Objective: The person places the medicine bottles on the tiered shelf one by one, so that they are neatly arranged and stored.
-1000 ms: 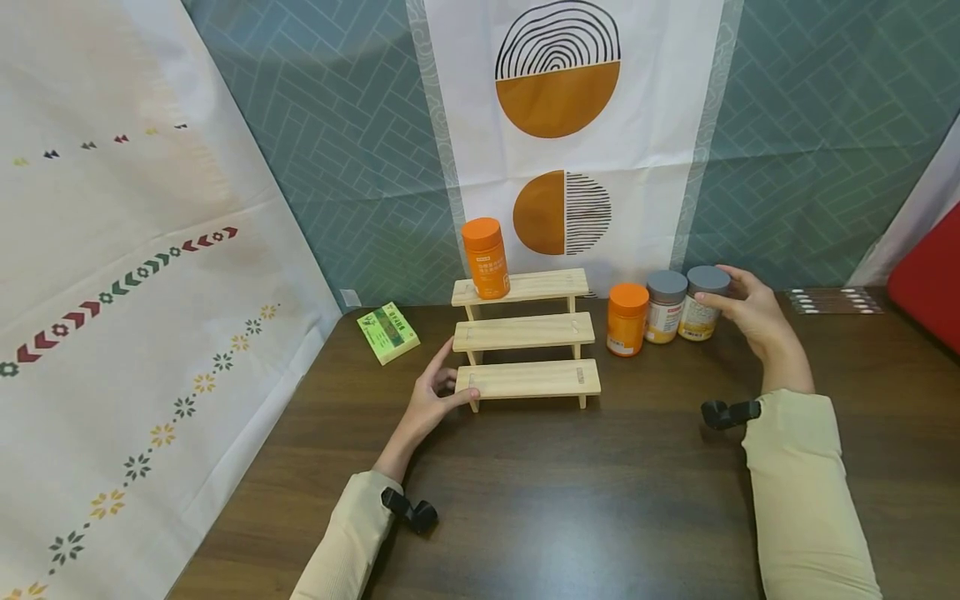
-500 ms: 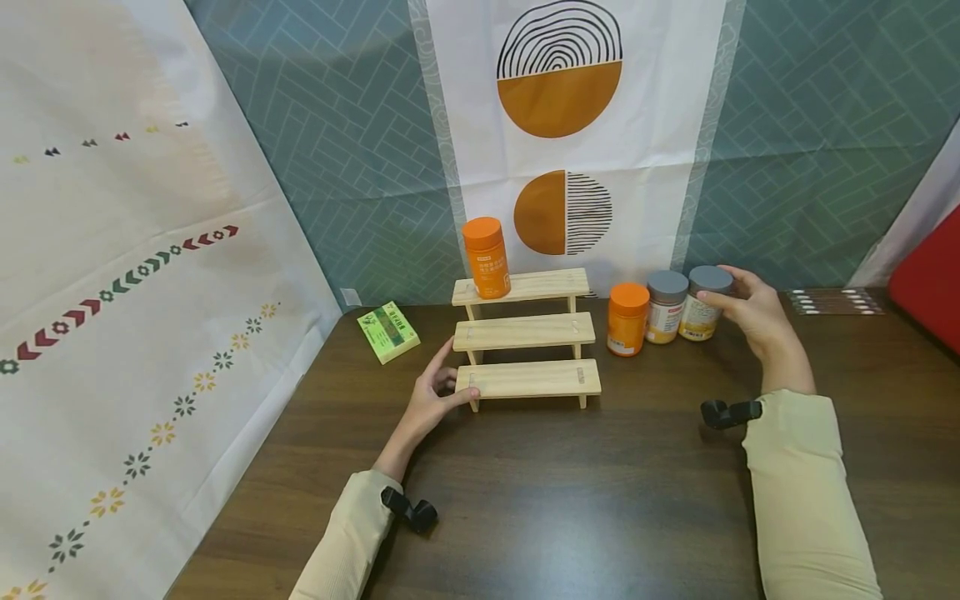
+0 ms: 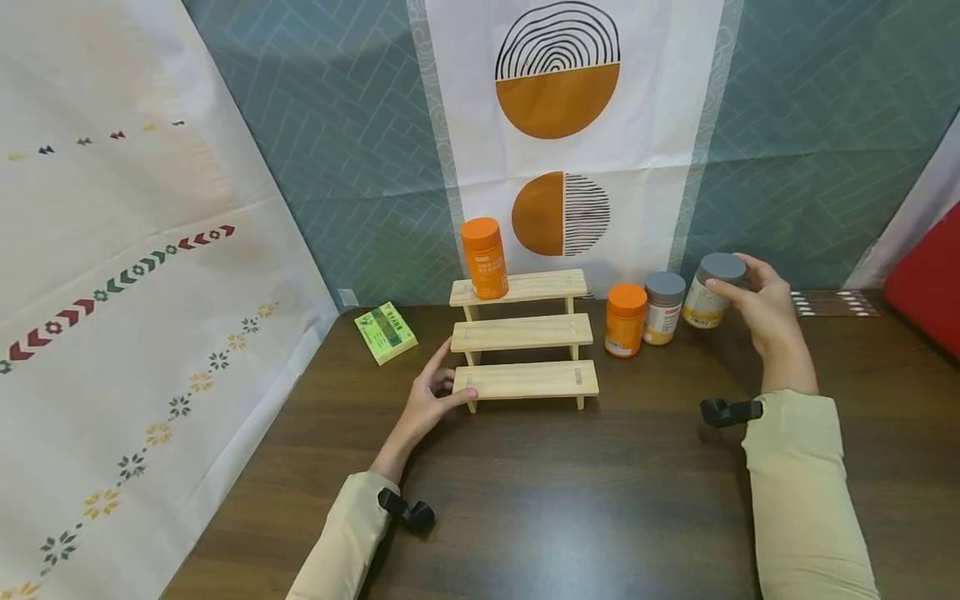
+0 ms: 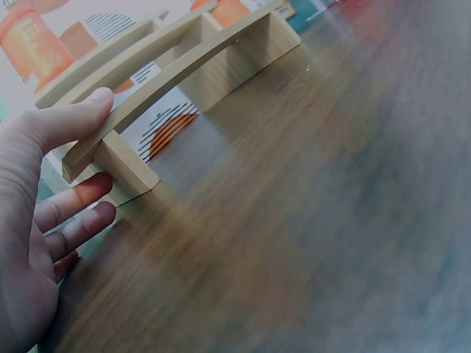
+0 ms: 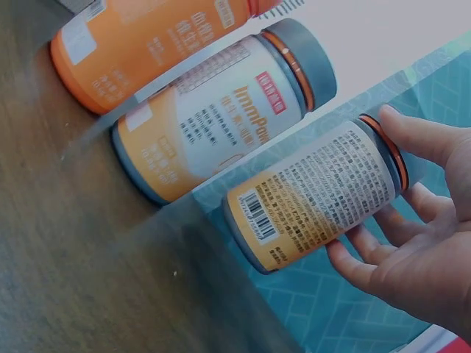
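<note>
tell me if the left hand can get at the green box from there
Probably yes: the left hand would likely have to let go of the wooden shelf, but the green box lies close by, with nothing visible standing between them.

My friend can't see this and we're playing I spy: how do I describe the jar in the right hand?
On the brown table, find the wooden step stand. Look right, past the orange jar beside it, then a grey-topped jar. Next, in the right hand, is the held jar: also grey-topped, but tilted while those two stand upright.
</note>
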A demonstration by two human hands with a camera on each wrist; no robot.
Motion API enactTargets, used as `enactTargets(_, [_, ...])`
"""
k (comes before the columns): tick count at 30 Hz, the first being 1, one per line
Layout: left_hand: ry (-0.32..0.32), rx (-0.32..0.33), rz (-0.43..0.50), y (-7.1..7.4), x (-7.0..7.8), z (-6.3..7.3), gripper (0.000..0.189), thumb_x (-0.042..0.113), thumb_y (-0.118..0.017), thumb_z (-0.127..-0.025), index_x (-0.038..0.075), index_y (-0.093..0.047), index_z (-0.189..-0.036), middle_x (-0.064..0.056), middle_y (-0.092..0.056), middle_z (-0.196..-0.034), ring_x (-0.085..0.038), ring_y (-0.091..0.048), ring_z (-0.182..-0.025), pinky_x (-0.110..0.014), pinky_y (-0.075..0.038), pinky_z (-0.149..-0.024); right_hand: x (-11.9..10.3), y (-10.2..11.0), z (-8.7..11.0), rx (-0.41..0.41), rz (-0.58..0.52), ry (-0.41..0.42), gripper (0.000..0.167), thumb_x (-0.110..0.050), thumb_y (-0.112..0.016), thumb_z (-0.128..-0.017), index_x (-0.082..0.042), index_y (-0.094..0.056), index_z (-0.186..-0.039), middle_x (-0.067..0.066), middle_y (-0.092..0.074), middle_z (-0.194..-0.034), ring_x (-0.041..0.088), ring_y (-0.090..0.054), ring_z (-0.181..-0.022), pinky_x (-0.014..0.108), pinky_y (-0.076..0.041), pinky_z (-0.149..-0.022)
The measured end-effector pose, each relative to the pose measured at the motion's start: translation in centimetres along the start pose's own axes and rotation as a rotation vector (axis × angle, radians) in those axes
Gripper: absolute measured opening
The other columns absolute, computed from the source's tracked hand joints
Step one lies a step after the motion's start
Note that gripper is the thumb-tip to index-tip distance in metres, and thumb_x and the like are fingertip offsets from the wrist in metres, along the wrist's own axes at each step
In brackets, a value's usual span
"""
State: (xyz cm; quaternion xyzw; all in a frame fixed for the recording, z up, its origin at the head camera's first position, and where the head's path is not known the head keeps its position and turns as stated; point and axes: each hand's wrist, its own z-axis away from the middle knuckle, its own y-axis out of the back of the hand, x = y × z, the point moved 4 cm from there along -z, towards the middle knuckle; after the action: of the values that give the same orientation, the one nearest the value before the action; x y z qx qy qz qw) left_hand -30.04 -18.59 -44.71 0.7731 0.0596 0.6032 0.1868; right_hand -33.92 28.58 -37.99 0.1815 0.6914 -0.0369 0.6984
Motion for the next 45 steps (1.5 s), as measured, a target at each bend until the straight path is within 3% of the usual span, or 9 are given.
enactTargets(4, [-0.004, 0.02, 0.002, 0.3, -0.3, 0.4, 0.092, 0.002, -0.075, -0.083, 0.02, -0.024, -0.157, -0.026, -0.069, -0.107, -0.008, -0.062, -0.085, -0.027, -0.046, -0.086, -0.7, -0.2, 0.3, 0.046, -0.111, 0.017, 0.07, -0.028, -0.071, -0.089, -0.025, -0.037, -0.151, -0.01, -0.045, -0.137, 0.005, -0.037, -0.121, 0.028, -0.028, -0.114])
enactTargets(9, [-0.032, 0.001, 0.007, 0.2, -0.2, 0.2, 0.089, 0.006, -0.075, -0.084, 0.021, -0.025, -0.156, -0.026, -0.069, -0.106, -0.011, -0.063, -0.088, -0.029, -0.046, -0.087, -2.0, 0.4, 0.9, 0.115, -0.291, 0.077, 0.066, -0.016, -0.075, -0.086, -0.022, -0.045, -0.145, -0.022, -0.048, -0.108, -0.002, -0.04, -0.104, 0.011, -0.034, -0.09])
enactTargets(15, [-0.012, -0.002, -0.002, 0.1, -0.1, -0.2, 0.091, 0.001, -0.074, -0.083, 0.017, -0.022, -0.157, -0.027, -0.069, -0.106, -0.015, -0.063, -0.086, -0.029, -0.045, -0.086, -4.1, 0.7, 1.8, 0.142, -0.416, 0.142, 0.064, -0.009, -0.075, -0.084, -0.019, -0.049, -0.141, -0.017, -0.055, -0.11, 0.0, -0.044, -0.104, 0.011, -0.037, -0.088])
enactTargets(20, [-0.017, -0.017, 0.002, 0.2, 1.1, 0.1, 0.09, -0.002, -0.072, -0.083, 0.009, -0.02, -0.157, -0.031, -0.067, -0.105, -0.017, -0.062, -0.085, -0.03, -0.046, -0.084, -5.5, 0.4, 2.5, 0.143, -0.437, 0.171, 0.063, -0.008, -0.075, -0.084, -0.019, -0.049, -0.141, -0.016, -0.055, -0.115, 0.001, -0.044, -0.108, 0.013, -0.035, -0.097])
enactTargets(25, [-0.011, -0.015, 0.002, 0.2, 2.9, 0.9, 0.087, -0.002, -0.072, -0.084, 0.004, -0.022, -0.155, -0.031, -0.067, -0.103, -0.016, -0.062, -0.085, -0.029, -0.046, -0.084, -6.7, -0.3, 3.2, 0.121, -0.455, 0.199, 0.064, -0.007, -0.076, -0.083, -0.019, -0.049, -0.141, -0.014, -0.055, -0.115, 0.003, -0.045, -0.106, 0.014, -0.036, -0.092])
enactTargets(31, [-0.007, -0.021, 0.012, -0.1, 3.2, 1.0, 0.088, 0.0, -0.072, -0.084, 0.007, -0.022, -0.156, -0.031, -0.067, -0.103, -0.015, -0.062, -0.084, -0.029, -0.046, -0.083, -8.1, -1.2, 4.1, 0.108, -0.458, 0.242, 0.062, -0.007, -0.076, -0.083, -0.02, -0.051, -0.138, -0.013, -0.057, -0.116, 0.005, -0.045, -0.105, 0.016, -0.034, -0.094])
enactTargets(40, [-0.001, -0.013, 0.006, 0.1, 3.4, 0.9, 0.089, 0.0, -0.073, -0.083, 0.007, -0.023, -0.156, -0.031, -0.067, -0.103, -0.017, -0.061, -0.082, -0.03, -0.046, -0.083, -10.0, -4.7, 5.3, 0.039, -0.462, 0.328, 0.055, -0.003, -0.074, -0.084, -0.018, -0.055, -0.133, -0.012, -0.06, -0.114, 0.008, -0.047, -0.104, 0.021, -0.033, -0.093])
enactTargets(43, [-0.012, -0.013, -0.001, 0.1, 3.4, 0.9, 0.088, -0.001, -0.073, -0.083, 0.005, -0.023, -0.155, -0.031, -0.067, -0.103, -0.019, -0.062, -0.084, -0.033, -0.046, -0.084, -10.5, -6.0, 5.2, -0.001, -0.403, 0.332, 0.057, -0.006, -0.073, -0.086, -0.018, -0.052, -0.137, -0.014, -0.058, -0.115, 0.007, -0.047, -0.108, 0.029, -0.029, -0.103])
enactTargets(45, [-0.02, -0.009, 0.001, 0.0, 2.4, 0.6, 0.089, -0.001, -0.073, -0.083, 0.007, -0.023, -0.156, -0.031, -0.067, -0.103, -0.019, -0.062, -0.085, -0.033, -0.046, -0.085, -10.7, -6.9, 5.1, -0.033, -0.346, 0.328, 0.059, -0.009, -0.072, -0.087, -0.019, -0.049, -0.14, -0.015, -0.056, -0.118, 0.006, -0.046, -0.112, 0.036, -0.025, -0.109])
